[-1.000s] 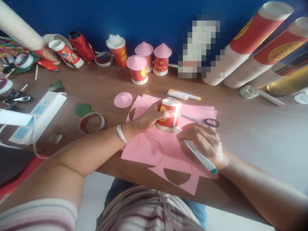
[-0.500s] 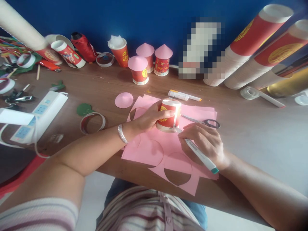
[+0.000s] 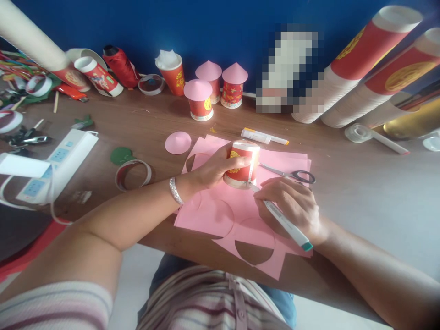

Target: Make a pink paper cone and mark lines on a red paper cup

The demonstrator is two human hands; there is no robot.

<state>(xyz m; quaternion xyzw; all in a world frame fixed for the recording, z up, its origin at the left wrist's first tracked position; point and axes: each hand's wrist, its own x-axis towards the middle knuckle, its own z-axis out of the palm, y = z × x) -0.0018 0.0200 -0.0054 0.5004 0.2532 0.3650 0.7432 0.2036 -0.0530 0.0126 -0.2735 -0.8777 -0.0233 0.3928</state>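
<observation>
Cup (image 3: 244, 174), red, yellow print: one, at clock centre, 12 being toward the blue wall (image 3: 220, 27); over pink sheets (image 3: 206, 215).
Left hand (image 3: 216, 168): fingers wrapped on the cup, thumb across its front.
Right hand (image 3: 292, 204), 4 o'clock: fingers closed round a green-ended pen (image 3: 288, 226); tip at the cup's lower white band, contact too small to confirm.

Done, by judgement: three coned cups (image 3: 202, 107), 11 to 12 o'clock, coloured marks on their lower bands where visible. One loose cone (image 3: 178, 143), 10 o'clock, already shaped.
Left, by judgement: the held cup, part-finished; no cone on it, band marking probably incomplete, left side hidden by fingers.
Sheets: round hole at 6 o'clock; further round outlines, cut or drawn, cannot tell.

Surroundings: orange-ended pen (image 3: 280, 140), 1 o'clock. Cup stacks (image 3: 360, 50), 2 o'clock. Tape (image 3: 357, 133), between 2 and 3. Ring (image 3: 148, 173) and power strip (image 3: 57, 169), 9 o'clock.
In the way: scissors (image 3: 280, 172), 3 o'clock, just beside cup and right hand; possible snag.
</observation>
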